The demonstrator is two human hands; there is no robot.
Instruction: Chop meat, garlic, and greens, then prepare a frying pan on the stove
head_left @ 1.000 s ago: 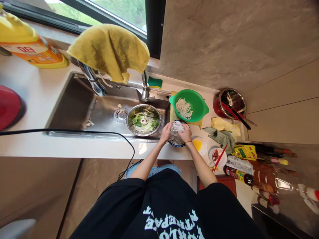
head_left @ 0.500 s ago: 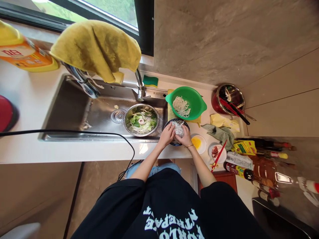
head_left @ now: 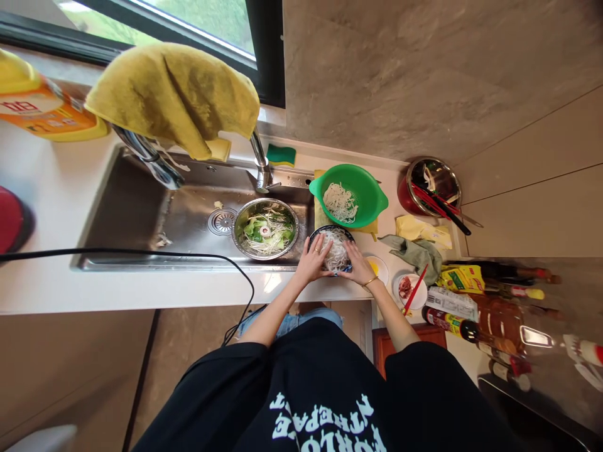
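Note:
White translucent noodles [head_left: 336,252] fill a dark patterned bowl [head_left: 347,271] at the sink's right edge. My left hand [head_left: 313,260] is around the bowl's left side, fingers spread along the rim and thumb at the near edge. Mirroring it, my right hand [head_left: 358,265] wears a bracelet and grips the right side. Both palms partly hide the bowl. Just beyond it, a green colander [head_left: 372,198] holds pale noodle strands [head_left: 341,202]. To the left, a steel basin [head_left: 235,242] with leafy greens and thin white stems stands in the sink.
A small dish of yellow liquid [head_left: 380,269] sits right of my right hand. Beyond are a plate of meat [head_left: 405,287] with red chopsticks [head_left: 416,289], a grey-green cloth [head_left: 414,252] and bottles [head_left: 447,322]. A black cable [head_left: 188,252] crosses the counter and sink [head_left: 101,213].
My hands were gathered over a clump of noodles in the bowl. Now they have parted to the bowl's sides, and the noodles lie spread inside it.

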